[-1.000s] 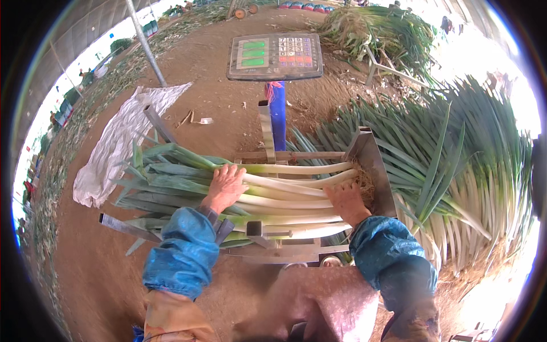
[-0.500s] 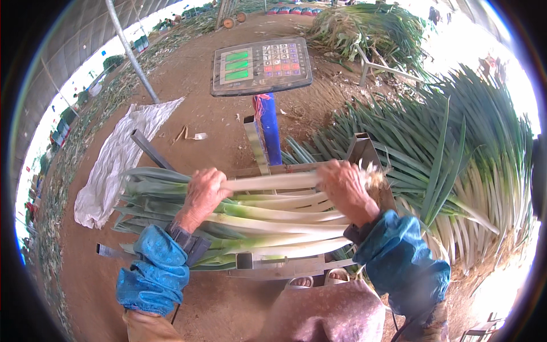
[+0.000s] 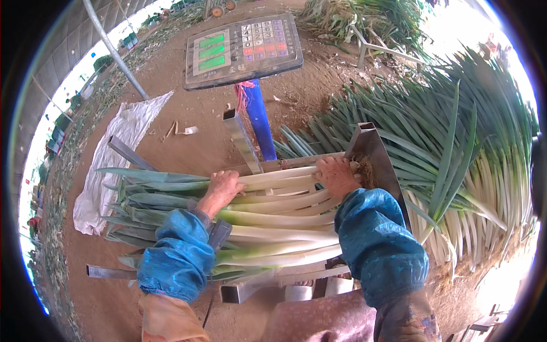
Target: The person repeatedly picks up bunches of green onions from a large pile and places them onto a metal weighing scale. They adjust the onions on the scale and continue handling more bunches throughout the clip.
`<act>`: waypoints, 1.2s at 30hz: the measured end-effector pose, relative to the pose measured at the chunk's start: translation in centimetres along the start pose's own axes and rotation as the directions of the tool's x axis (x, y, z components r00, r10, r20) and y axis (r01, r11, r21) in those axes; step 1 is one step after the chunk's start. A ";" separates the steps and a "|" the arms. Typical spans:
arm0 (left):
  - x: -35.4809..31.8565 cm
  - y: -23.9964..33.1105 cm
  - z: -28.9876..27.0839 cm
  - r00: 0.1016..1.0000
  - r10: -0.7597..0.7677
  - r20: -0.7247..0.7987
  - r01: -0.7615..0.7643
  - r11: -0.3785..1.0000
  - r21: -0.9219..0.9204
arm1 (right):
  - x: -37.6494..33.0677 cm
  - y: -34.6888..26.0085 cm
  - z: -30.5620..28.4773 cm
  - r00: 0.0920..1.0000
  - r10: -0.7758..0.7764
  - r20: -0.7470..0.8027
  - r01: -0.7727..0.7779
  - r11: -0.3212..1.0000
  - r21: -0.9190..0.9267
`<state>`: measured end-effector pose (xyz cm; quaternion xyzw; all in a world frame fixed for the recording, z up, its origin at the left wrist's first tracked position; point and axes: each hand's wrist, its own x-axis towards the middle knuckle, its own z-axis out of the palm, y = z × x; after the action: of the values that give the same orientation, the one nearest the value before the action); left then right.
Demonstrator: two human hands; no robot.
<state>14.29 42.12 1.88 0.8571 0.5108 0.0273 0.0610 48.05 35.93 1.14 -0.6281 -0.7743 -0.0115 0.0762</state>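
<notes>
Several long green onions (image 3: 279, 220) with thick white shafts lie side by side across a metal rack (image 3: 385, 154), leaves to the left and root ends to the right. My left hand (image 3: 223, 189) has its fingers curled over the farthest green onion (image 3: 273, 177), where white turns to green. Near the root end, my right hand (image 3: 337, 175) grips the same green onion, close to the rack's upright end plate. Blue sleeves cover both forearms, and a dark band circles the left wrist.
Beyond the rack stands a weighing scale display (image 3: 245, 50) on a blue post (image 3: 257, 122). A big heap of green onions (image 3: 456, 148) fills the right side, with another pile (image 3: 370, 20) at the back. White sacking (image 3: 122, 154) lies on the dirt floor at left.
Both hands have lowered the green onion from above the row onto its far side. My left hand shifted slightly right. The view has tilted and moved a little.
</notes>
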 end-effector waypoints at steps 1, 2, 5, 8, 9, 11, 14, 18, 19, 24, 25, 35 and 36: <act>0.3 -0.1 -0.1 0.997 -0.012 0.070 0.012 1.000 0.000 | 0.2 -0.1 -0.2 0.997 0.012 0.070 -0.011 1.000 -0.012; 0.5 0.0 -0.3 0.997 -0.013 0.076 0.013 1.000 0.000 | 0.2 -0.2 -0.5 0.994 0.027 0.102 -0.024 0.999 -0.027; 0.9 0.7 -1.5 0.995 -0.021 0.102 0.022 1.000 -0.003 | 0.6 -0.6 -1.3 0.988 0.003 0.152 0.002 0.999 -0.033; 0.7 1.5 -2.5 0.980 -0.058 0.188 0.060 0.998 -0.005 | 1.6 -0.9 -1.7 0.947 0.080 0.311 -0.085 0.996 0.002; 0.6 1.6 -2.7 0.972 -0.083 0.220 0.083 0.996 0.007 | 2.0 -1.0 -1.8 0.914 0.131 0.383 -0.148 0.989 0.016; 0.5 1.8 -2.7 0.953 -0.112 0.280 0.113 0.994 0.013 | 2.3 -0.9 -1.9 0.888 0.139 0.439 -0.171 0.985 0.034; 0.9 1.5 -2.2 0.968 -0.058 0.243 0.069 0.997 -0.038 | 2.2 -0.9 -1.6 0.913 0.101 0.396 -0.121 0.992 0.026; 1.5 0.7 -0.7 0.939 -0.056 0.340 0.058 0.998 0.006 | 1.5 -1.5 -0.5 0.957 0.132 0.260 -0.113 0.990 -0.090; 1.5 0.6 -0.4 0.946 -0.054 0.321 0.051 0.999 0.016 | 1.4 -1.6 -0.3 0.960 0.149 0.235 -0.128 0.986 -0.105; 0.1 0.4 -1.4 0.995 -0.038 -0.091 0.012 0.962 -0.272 | 1.1 -2.1 -2.1 0.990 0.122 0.063 -0.124 0.992 0.019; -0.7 0.4 -2.1 0.989 0.040 -0.143 -0.081 0.954 -0.290 | 0.9 -2.1 -3.1 0.990 0.119 0.078 -0.121 0.992 0.026; -8.9 3.1 -6.4 0.954 0.289 0.084 -0.289 0.957 -0.023 | -6.9 -8.6 -6.9 0.974 -0.191 0.120 0.113 0.874 0.472; -9.0 3.3 -6.4 0.952 0.298 0.076 -0.299 0.954 0.003 | -7.9 -8.3 -6.7 0.977 -0.199 0.075 0.138 0.861 0.490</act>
<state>12.17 33.14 8.80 0.9253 0.3730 0.0002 0.0689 42.26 25.80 7.39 -0.5186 -0.8079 0.2136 0.1810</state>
